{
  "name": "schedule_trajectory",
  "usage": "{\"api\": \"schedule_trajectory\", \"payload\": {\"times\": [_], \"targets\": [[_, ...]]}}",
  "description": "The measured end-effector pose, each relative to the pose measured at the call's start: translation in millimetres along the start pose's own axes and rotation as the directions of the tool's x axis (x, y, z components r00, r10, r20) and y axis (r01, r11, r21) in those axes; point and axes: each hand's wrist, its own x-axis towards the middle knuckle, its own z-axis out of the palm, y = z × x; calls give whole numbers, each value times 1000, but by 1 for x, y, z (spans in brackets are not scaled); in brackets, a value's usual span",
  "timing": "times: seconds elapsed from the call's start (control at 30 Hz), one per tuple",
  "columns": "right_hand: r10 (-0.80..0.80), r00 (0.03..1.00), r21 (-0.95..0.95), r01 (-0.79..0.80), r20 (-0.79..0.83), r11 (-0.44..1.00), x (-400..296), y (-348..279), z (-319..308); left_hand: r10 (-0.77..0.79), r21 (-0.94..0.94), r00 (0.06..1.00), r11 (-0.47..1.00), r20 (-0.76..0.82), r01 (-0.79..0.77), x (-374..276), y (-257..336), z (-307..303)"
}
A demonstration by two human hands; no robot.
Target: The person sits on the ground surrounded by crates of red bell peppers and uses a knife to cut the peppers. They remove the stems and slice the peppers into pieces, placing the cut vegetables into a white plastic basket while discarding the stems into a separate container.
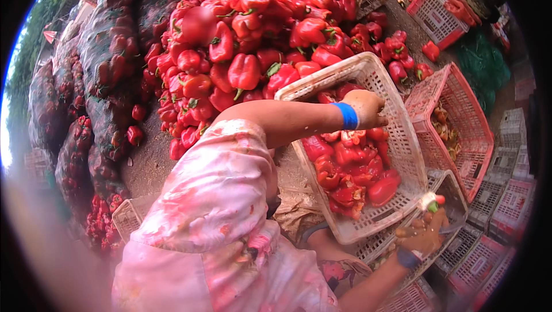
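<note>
My left hand (364,109), in a pale knit glove with a blue band at the wrist, is over a whitish plastic crate (310,174) of cut red bell pepper pieces (353,161). Its fingers are curled, and what lies under them is hidden. My right hand (422,232), in a stained glove with a dark wristband, is over the rim of a second pale crate (459,195). A pepper core (429,203) with white pith and green stem is at its fingertips; whether it is gripped is not plain.
A large heap of whole red bell peppers (243,72) lies beyond the crate. Filled mesh sacks (110,49) stand on the left. A tilted pink crate (478,139) holds yellowish scraps (446,133). Several stacked crates (511,200) line the right side.
</note>
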Motion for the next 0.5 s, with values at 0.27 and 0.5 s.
{"api": "schedule_trajectory", "payload": {"times": [0.27,0.5], "targets": [[93,902,-341,-253,-423,906,116,58,-240,-433,396,746,652,-505,647,-104,-132,-122],[-111,925,-286,2,-364,958,52,35,-155,-804,415,399,211,-441,885,-105,-238,-82]]}}
